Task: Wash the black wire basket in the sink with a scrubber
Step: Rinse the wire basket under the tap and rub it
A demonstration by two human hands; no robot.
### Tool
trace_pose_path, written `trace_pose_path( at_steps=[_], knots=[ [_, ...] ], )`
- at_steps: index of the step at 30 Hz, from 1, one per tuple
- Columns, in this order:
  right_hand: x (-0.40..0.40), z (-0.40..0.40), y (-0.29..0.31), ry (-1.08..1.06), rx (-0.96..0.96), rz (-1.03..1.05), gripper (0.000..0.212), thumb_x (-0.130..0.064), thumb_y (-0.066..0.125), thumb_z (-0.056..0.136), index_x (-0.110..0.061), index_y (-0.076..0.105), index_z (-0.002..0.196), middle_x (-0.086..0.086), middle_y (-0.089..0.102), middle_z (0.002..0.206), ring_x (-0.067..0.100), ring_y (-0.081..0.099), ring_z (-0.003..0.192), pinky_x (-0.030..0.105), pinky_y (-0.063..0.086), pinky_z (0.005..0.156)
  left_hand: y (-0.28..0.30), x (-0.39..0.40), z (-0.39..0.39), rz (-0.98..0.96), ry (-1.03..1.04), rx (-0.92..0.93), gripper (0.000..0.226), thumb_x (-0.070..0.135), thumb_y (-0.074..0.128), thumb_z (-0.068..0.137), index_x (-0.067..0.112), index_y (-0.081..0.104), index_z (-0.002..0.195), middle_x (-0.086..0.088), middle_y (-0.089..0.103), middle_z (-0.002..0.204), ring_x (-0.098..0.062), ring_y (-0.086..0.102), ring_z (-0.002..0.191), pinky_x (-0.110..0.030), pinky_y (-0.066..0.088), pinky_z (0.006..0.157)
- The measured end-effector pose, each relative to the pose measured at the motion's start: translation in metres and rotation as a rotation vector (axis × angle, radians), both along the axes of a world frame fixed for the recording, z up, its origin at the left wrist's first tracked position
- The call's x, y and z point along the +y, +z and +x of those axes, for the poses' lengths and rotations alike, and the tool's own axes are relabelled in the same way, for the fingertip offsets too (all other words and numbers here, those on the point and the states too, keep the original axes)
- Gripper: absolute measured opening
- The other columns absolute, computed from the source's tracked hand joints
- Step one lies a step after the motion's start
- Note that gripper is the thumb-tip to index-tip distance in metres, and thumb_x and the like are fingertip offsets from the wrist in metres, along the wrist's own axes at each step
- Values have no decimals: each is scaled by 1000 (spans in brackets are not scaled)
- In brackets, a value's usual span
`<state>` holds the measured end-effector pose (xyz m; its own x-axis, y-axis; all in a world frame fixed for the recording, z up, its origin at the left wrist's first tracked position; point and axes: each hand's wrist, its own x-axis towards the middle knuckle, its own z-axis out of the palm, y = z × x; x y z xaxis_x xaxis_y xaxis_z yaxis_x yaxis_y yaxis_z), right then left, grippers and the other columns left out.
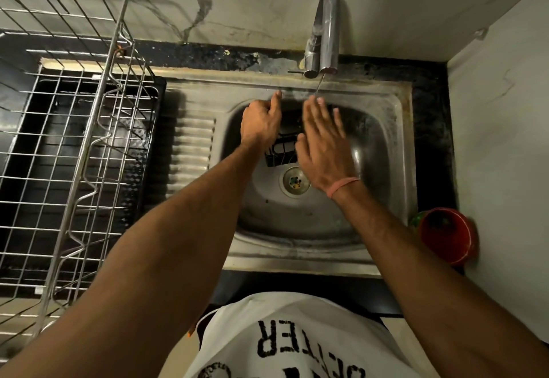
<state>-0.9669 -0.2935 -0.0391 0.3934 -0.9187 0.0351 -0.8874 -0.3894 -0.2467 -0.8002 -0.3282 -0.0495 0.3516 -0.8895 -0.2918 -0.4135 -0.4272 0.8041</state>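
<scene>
Surface: steel sink (383, 128) set in dark tabletop (430, 128), pale walls behind.
Hidden: black wire basket (282, 151) mostly covered.
Hands: left hand (260, 123) curled, grip unclear; right hand (323, 142) flat, fingers spread.

white shirt (297, 333) with black upside-down print, "TTER" legible, remaining letters cut off at frame edge

the sink (395, 145) is dull grey metal with stains and a ribbed side. the tap (325, 29) is shiny smooth metal. the basket (282, 151) is thin black wire. the rack (74, 139) is shiny silver wire. the wall (237, 0) looks smooth with dark veins. the cup (445, 235) looks like glossy red plastic. the shirt (297, 342) is white cloth.
</scene>
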Motion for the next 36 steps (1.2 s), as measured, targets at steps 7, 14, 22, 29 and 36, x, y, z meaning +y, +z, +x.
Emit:
trace_pose_path(
  at_steps=[7, 14, 22, 29, 36],
  knots=[
    [-13, -10, -1, -37, 13, 37, 69, -35, 28, 108, -8, 8, 168, 13, 3, 176, 23, 1, 164, 48, 9, 133, 5, 0, 3, 42, 26, 60, 56, 59, 45, 111, 15, 67, 84, -6, 74, 78, -15, 65, 63, -36, 61, 60],
    [12, 15, 1, 154, 102, -26, 71, -37, 28, 108, -4, 11, 167, 15, 5, 176, 27, 0, 164, 52, 6, 132, -1, 2, 4, 16, 76, 79, 70, 61, 45, 110, 0, 75, 93, -14, 77, 83, -18, 65, 64, -38, 58, 63],
    [9, 13, 3, 102, 79, -21, 67, -39, 19, 110, -5, 10, 168, 14, 7, 176, 26, 2, 164, 50, 8, 132, 0, -1, -2, 57, 63, 149, 63, 62, 41, 111, 13, 70, 84, -1, 71, 77, -10, 64, 64, -28, 53, 56],
    [2, -5, -5, -85, 89, -9, 69, -39, 23, 110, -6, 6, 168, 14, 2, 176, 26, 1, 164, 49, 5, 133, 7, 2, 2, 107, 70, 222, 58, 68, 36, 109, 23, 63, 86, 2, 67, 81, -12, 63, 73, -34, 55, 68],
    [25, -9, -12, -244, 77, -2, 73, -40, 23, 110, -1, -2, 166, 23, -2, 174, 34, -5, 163, 51, 6, 133, 14, -3, -21, 89, 120, 290, 51, 65, 33, 111, 25, 62, 100, 3, 66, 91, -6, 59, 73, -16, 47, 54]
  ],
)
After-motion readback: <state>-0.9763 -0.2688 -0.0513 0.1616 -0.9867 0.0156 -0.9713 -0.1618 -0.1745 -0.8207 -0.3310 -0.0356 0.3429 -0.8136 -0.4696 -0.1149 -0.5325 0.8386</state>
